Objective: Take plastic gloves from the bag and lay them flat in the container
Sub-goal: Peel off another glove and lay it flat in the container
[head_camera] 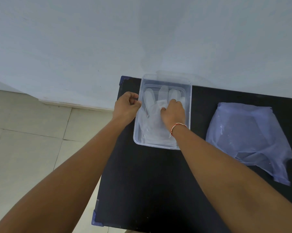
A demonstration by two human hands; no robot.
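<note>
On the black table (158, 182), a clear container (190, 105) holds flat plastic gloves (152, 118). Right hand (174, 113) pinches a glove with curled fingers; left hand (126, 106) grips the container's rim.

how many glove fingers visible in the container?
4: glove fingers fan toward the container's far end. A fifth may be hidden under the right hand.

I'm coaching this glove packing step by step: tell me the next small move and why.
Probably flatten the folded finger: the right hand pinches a crumpled finger of the glove inside the container, while the other fingers lie flat. The left hand steadies the rim. The bag can wait.
</note>
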